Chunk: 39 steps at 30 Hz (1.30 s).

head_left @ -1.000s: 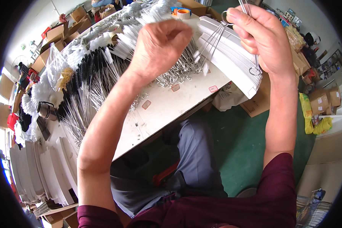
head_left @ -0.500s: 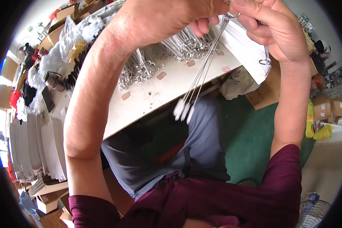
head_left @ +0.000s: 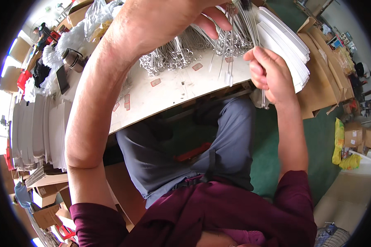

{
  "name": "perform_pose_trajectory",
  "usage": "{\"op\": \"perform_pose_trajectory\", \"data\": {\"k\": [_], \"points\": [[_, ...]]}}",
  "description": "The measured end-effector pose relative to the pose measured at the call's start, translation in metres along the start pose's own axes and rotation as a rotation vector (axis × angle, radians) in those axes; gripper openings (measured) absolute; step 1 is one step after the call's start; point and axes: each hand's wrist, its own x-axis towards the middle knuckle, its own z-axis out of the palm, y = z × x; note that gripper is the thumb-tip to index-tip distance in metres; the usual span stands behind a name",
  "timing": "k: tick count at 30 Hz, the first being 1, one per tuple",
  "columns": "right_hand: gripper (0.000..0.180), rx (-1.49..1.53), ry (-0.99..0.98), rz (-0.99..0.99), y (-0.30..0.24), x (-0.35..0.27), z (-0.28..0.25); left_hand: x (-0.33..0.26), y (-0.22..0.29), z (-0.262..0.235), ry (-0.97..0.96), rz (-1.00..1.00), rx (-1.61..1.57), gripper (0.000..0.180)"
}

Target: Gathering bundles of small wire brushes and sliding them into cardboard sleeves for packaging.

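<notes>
At the top of the view my left hand is closed at the picture's upper edge, its thumb and grip partly cut off. From its fingertips hang several thin metal rods with white tips, pointing down over the table edge. To the right, my right hand is curled into a fist around a few thin metal wires, whose looped ends stick out below it. Behind both hands lie dense bundles of wire rods with ring ends on the white table.
A fanned stack of white strips lies right of the bundles, next to brown cardboard. On the left are a metal flask, a dark phone and upright white sheets. A wire-guarded fan stands lower right.
My right hand has left my left hand, moving down and now gripping wires by their looped ends. The white-tipped rods hang higher, with my left hand. The view has shifted slightly.
</notes>
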Motion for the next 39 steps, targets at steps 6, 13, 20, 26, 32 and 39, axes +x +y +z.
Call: {"op": "perform_pose_trajectory", "data": {"k": [6, 13, 20, 26, 32, 39], "points": [[0.035, -0.167, -0.116, -0.203, 0.033, 0.007, 0.029, -0.023, 0.000, -0.016, 0.038, -0.168, -0.204, 0.021], [0.037, 0.367, -0.578, 0.087, 0.076, 0.005, 0.070, -0.048, -0.047, -0.042, 0.037, -0.272, -0.389, 0.020], [0.039, 0.367, -0.550, 0.365, 0.111, -0.019, 0.069, -0.097, -0.106, -0.056, 0.171, -0.318, -0.373, 0.019], [0.039, 0.258, -0.543, 0.385, 0.134, -0.038, 0.072, -0.131, -0.142, -0.063, 0.345, -0.407, -0.446, 0.016], [0.038, 0.223, -0.527, 0.399, 0.141, -0.051, 0.084, -0.149, -0.167, -0.065, 0.435, -0.411, -0.538, 0.013], [0.038, -0.008, -0.445, 0.361, 0.150, -0.056, 0.092, -0.167, -0.193, -0.060, 0.572, -0.485, -0.543, 0.012]]}}
